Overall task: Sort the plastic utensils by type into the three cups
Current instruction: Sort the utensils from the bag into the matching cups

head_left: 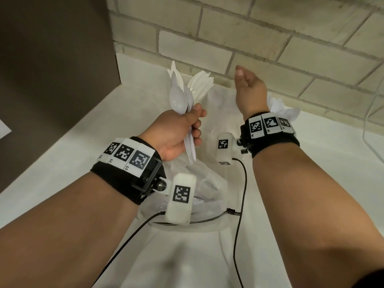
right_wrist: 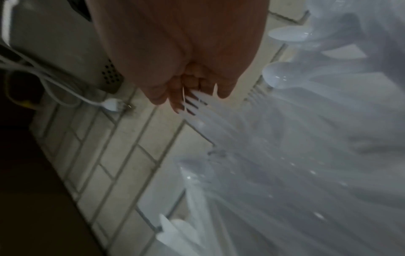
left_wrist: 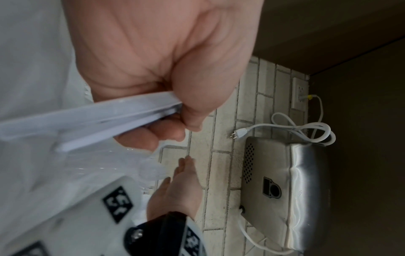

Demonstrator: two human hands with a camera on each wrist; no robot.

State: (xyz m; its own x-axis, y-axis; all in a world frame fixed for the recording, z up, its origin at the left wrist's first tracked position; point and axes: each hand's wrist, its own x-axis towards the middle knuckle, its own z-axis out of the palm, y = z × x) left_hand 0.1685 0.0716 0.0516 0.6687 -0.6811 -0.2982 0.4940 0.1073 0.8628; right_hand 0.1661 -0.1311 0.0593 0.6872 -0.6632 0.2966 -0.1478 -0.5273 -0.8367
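Note:
My left hand (head_left: 176, 134) is raised over the counter and grips a bundle of white plastic utensils (head_left: 180, 100) by the handles, with spoon bowls and knife blades fanning upward. The left wrist view shows my curled fingers (left_wrist: 192, 107) round those handles (left_wrist: 98, 121). Just behind the bundle, a bunch of white forks (head_left: 200, 83) stands upright in a clear cup. My right hand (head_left: 248, 88) hovers to their right near the wall, fingers loosely curled and holding nothing. Its fingertips (right_wrist: 179, 102) are close above the fork tines (right_wrist: 203, 107). More white spoons (head_left: 286, 112) stick up behind my right wrist.
A crumpled clear plastic bag (head_left: 205, 183) lies on the white counter (head_left: 62, 163) under my wrists. A brick wall (head_left: 270, 48) closes the back and a dark panel (head_left: 52, 59) the left. A steel appliance (left_wrist: 285, 190) with a loose white cord (left_wrist: 306, 128) sits by the wall.

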